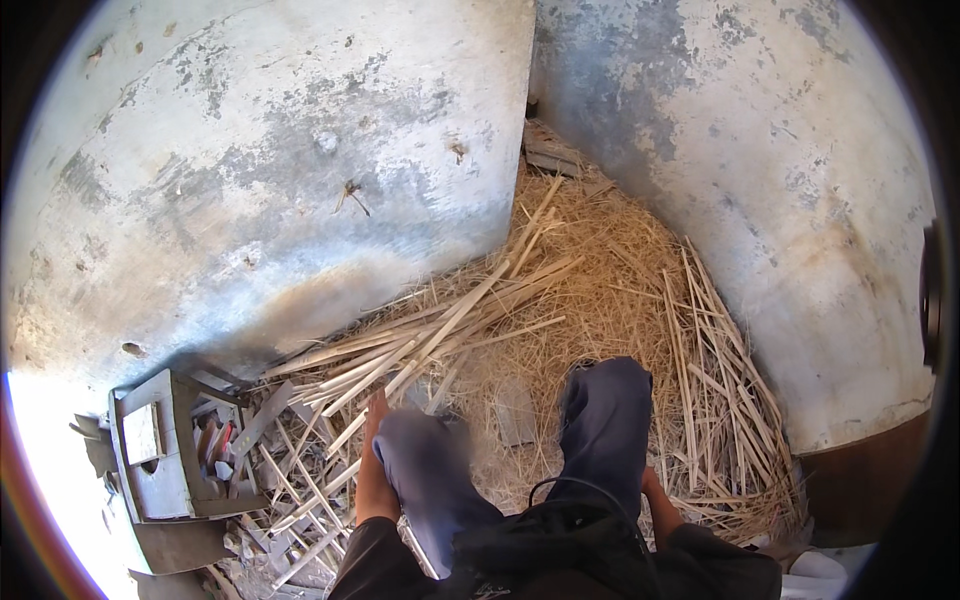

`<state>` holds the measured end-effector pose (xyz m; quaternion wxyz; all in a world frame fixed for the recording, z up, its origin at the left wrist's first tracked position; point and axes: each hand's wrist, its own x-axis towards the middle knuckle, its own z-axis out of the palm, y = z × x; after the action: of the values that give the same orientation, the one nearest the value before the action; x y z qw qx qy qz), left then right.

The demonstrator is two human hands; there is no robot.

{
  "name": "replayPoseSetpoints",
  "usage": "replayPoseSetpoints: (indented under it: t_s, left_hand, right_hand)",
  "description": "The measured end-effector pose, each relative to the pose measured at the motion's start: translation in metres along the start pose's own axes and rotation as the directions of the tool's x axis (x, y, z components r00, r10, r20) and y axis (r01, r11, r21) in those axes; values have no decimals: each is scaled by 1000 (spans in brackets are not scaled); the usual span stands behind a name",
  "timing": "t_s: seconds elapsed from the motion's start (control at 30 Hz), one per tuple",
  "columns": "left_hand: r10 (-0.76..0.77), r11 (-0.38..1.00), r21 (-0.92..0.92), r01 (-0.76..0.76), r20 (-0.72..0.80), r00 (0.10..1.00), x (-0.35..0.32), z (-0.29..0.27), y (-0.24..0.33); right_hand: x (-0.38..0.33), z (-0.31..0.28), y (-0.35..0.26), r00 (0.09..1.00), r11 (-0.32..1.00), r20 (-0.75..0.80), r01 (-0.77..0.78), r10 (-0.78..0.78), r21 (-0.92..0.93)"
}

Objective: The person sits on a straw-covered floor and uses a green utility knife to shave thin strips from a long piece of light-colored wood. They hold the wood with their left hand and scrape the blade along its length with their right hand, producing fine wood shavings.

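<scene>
Wooden strips [452, 323], fanned loosely over the floor ahead of the left knee [425, 450], slanting up toward the corner between the left wall [300, 170] and right wall [760, 180]. Left forearm coming up from the lower edge, nearly upright, along the outer side of the left knee. Left hand [377, 412] beside that knee, just next to the strips; fingers too hidden to tell whether open, closed or gripping, or whether touching any strip. Right forearm slanting up and inward, short in view, to the outer side of the right leg [605, 410]. Right hand [652, 485] mostly hidden behind that leg; cannot tell its grip either. Near it, to the right, a second pile of thin strips [735, 420] along the right wall. Between both piles, straw-like shavings [615, 265]. Far left, a tilted grey wooden box [160, 485].
</scene>
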<state>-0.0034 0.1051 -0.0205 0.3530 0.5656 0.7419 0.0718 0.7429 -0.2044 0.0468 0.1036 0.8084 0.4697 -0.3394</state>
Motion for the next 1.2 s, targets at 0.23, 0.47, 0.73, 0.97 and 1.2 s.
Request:
replayPoseSetpoints:
  t_s: [0.23, 0.47, 0.73, 0.97, 1.2]
  left_hand:
    - [-129, 970, 216, 110, 77, 989, -10, -12, 29]
    - [-92, 995, -27, 94, 51, 994, -14, -17, 14]
    - [31, 995, -93, -36, -55, 998, -41, -74, 69]
    - [329, 923, 321, -214, -364, 871, -78, -163, 102]
    - [366, 844, 526, -110, -413, 834, -179, -242, 189]
  right_hand:
    - [4, 21, 12, 972, 967, -48, 232, -228, 105]
    - [31, 25, -7, 931, 854, -240, 352, -275, 384]
    - [29, 17, -20, 943, 883, -197, 322, -267, 342]
    - [42, -21, -52, 945, 948, -186, 294, -268, 126]
    - [25, -82, -91, 921, 894, -371, 265, -122, 361]
